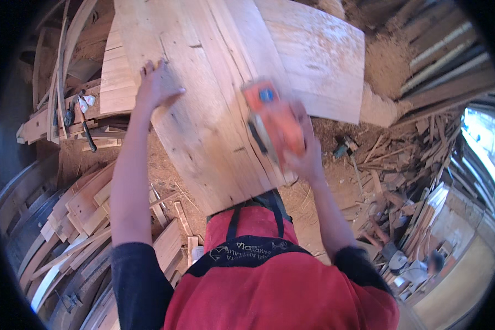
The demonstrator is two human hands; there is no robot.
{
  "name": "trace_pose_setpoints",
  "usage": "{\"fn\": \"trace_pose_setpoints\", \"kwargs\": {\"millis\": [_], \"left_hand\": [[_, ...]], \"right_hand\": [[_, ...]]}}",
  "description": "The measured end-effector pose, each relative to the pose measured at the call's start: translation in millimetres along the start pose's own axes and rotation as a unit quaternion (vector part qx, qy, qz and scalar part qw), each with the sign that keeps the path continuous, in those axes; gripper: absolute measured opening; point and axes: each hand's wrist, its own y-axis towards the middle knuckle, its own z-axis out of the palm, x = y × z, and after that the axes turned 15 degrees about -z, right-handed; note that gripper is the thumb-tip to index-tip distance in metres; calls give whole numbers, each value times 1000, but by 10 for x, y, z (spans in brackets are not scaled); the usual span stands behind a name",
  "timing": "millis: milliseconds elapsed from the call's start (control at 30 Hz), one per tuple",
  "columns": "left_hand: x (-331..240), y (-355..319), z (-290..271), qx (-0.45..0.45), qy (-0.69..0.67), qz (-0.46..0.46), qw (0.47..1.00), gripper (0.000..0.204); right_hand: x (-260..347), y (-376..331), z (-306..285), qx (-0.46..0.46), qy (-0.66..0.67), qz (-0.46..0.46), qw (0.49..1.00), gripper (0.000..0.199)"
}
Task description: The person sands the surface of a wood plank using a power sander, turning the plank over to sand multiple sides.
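My right hand (308, 157) grips an orange belt sander (283, 129), which lies along the right side of a pale wooden panel (203, 126); both are blurred by motion. A round blue mark shows on the sander's far end. My left hand (157, 88) rests on the panel's left edge with its fingers apart and the thumb stretched to the right. The panel is made of joined boards, with dark cracks and knots along the grain. Its near end reaches my waist.
A second wooden panel (319, 60) lies beneath, sticking out at both sides. At the left is a hammer-like tool with a dark handle (88, 135). Stacked boards (82, 203) fill the lower left; wood scraps (418, 148) pile up at the right. Sawdust (388, 66) covers the ground.
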Motion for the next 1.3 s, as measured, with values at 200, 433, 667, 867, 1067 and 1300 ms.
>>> {"fn": "trace_pose_setpoints", "kwargs": {"millis": [200,433,667,867,1067,1300], "left_hand": [[45,102,20,-8,10,26,1000,124],[162,166,100,-11,-8,18,1000,127],[133,149,117,-11,-21,18,1000,129],[40,45,66,-7,-9,-7,1000,129],[-67,-14,-15,-12,10,-15,1000,128],[68,-6,45,-10,-16,-11,1000,127]], "right_hand": [[-358,-2701,17,-61,23,70,995,25],[-437,-2805,123,-84,55,66,993,26],[-84,-1744,125,-79,53,25,995,29],[63,-765,258,-77,31,-27,996,27],[240,223,435,-98,47,-60,992,27],[789,1308,533,-99,-37,-85,991,28]]}}
